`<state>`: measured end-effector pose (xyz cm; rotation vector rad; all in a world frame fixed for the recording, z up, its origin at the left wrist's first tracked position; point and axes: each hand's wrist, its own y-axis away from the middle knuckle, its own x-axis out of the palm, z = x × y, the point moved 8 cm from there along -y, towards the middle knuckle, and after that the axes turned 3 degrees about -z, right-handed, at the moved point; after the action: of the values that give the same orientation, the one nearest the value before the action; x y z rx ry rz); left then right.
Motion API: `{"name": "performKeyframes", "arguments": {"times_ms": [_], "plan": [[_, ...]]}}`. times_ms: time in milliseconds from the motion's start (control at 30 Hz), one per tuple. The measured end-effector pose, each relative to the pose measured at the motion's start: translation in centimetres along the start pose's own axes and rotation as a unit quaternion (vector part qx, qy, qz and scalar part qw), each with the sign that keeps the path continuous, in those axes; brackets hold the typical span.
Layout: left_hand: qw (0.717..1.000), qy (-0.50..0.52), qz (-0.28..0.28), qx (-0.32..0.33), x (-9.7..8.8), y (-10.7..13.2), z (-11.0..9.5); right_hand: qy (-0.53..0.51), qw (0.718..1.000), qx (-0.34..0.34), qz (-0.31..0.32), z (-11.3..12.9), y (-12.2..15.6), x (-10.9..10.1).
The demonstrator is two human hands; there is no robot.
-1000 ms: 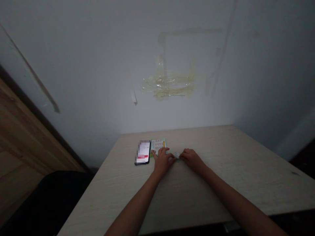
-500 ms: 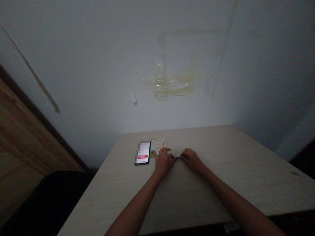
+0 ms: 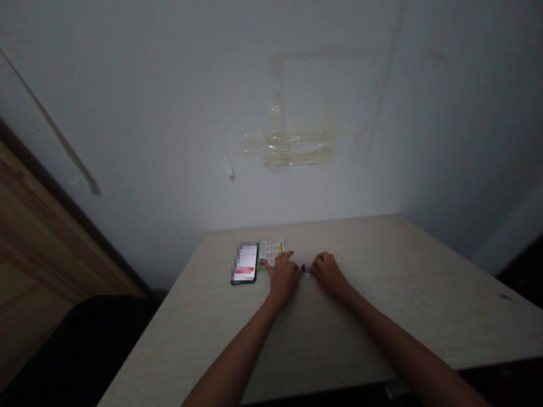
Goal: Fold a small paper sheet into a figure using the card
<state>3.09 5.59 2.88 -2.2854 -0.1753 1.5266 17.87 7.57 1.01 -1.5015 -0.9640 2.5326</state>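
Note:
Between my two hands, low over the table, is a small piece with a dark part and a pale, paper-like part (image 3: 306, 270); it is too small to name. My left hand (image 3: 285, 278) pinches its left side with thumb and forefinger, the other fingers spread over the edge of a printed sheet (image 3: 271, 252). The fingers of my right hand (image 3: 328, 272) are drawn together at its right side. Just left of the sheet lies a phone (image 3: 245, 264) with its screen lit and partly blurred out.
The pale wooden table (image 3: 382, 249) meets a grey wall (image 3: 169, 113) at its far edge. Shiny clear tape (image 3: 292, 148) sticks to the wall. A dark object (image 3: 97, 333) and a wooden panel (image 3: 25, 237) stand to the left of the table.
My hands stay nearly in place. The small piece between them has turned slightly, and more of its dark part shows. The camera view has shifted a little.

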Motion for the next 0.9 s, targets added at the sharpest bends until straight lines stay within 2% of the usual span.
{"name": "performKeyframes", "arguments": {"times_ms": [267, 533, 900], "plan": [[1.000, -0.024, 0.010, -0.015, 0.45, -0.12, 0.20, 0.000, 1.000, 0.004, 0.009, -0.09, -0.09, -0.12], [0.998, -0.057, 0.004, 0.002, 0.42, -0.30, -0.16, 0.021, 0.999, 0.027, 0.025, -0.27, -0.38, 0.28], [0.999, -0.041, 0.011, -0.029, 0.86, -0.66, 0.65, -0.015, 0.997, 0.074, 0.029, -0.88, -0.60, 0.38]]}}
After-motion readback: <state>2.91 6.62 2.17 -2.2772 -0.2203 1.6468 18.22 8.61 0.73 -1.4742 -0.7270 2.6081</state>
